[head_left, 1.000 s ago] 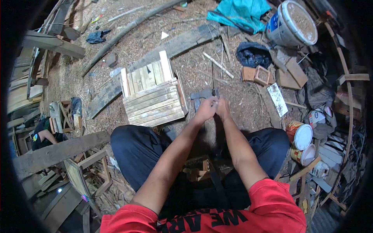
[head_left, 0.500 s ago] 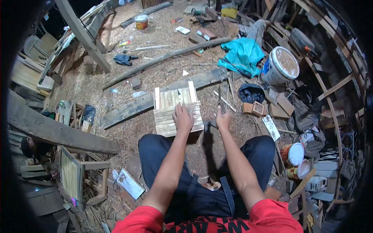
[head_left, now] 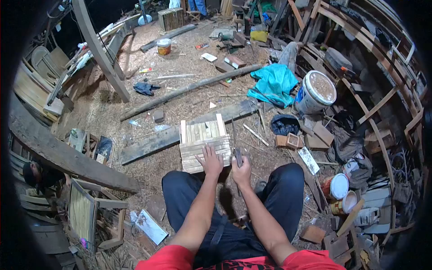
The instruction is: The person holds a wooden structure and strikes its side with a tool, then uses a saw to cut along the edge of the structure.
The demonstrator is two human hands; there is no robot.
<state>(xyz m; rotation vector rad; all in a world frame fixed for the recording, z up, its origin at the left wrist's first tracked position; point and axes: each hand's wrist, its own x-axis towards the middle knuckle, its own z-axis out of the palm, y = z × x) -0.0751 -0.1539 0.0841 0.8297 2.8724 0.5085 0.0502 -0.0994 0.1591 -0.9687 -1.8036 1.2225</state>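
A small box of pale wooden slats (head_left: 204,148) stands on the ground in front of my knees, two light uprights rising at its far corners. Across its near slatted face lies my left hand (head_left: 210,161), fingers spread and pressing on the wood. My right hand (head_left: 241,169) is closed around a long dark tool with a narrow blade (head_left: 234,135), held upright beside the box's right side. The tool's exact kind is hard to make out. Behind the box runs a weathered grey plank (head_left: 157,143), flat on the ground.
Wood shavings cover the ground. A long pole (head_left: 189,92) lies farther off. To the right are a turquoise sheet (head_left: 273,83), a big white bucket (head_left: 310,96), small paint tubs (head_left: 338,185) and scrap wood. A wooden post (head_left: 101,54) and beam (head_left: 67,153) stand left, with a person (head_left: 42,175) beyond.
My right hand has come left and nearer to me with the tool, close to the box's right edge. My left hand stays on the slats. The view has tilted up slightly.
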